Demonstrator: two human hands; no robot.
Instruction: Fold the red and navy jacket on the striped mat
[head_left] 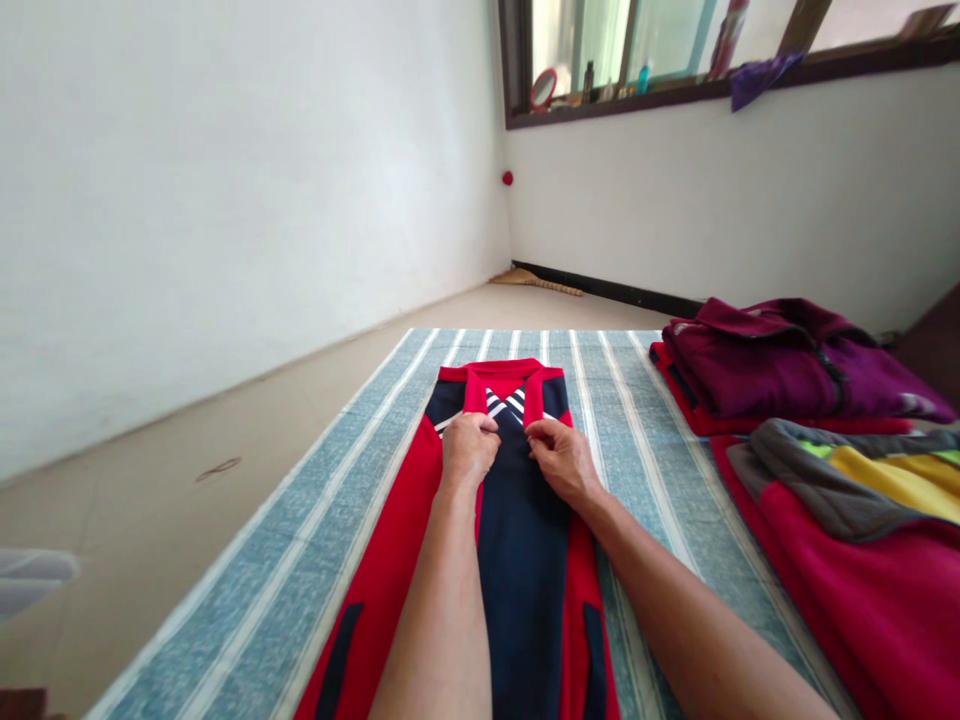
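Note:
A red and navy jacket (525, 560) with white stripes near its collar lies lengthwise on a blue-and-white striped cloth (330, 480), its collar at the far end. My left hand (470, 447) pinches the red front edge just below the left side of the collar. On the other side, my right hand (561, 458) has its fingers closed on the matching red edge. The two front edges are apart, and navy fabric shows between them. Both forearms lie over the lower part of the jacket and hide some of it.
At the right lie a folded purple garment (750, 365) on red clothing and a pink, grey and yellow garment (862, 590). A hand broom (540, 281) rests on the floor in the corner. Small bottles and a round mirror (543, 89) stand on the windowsill.

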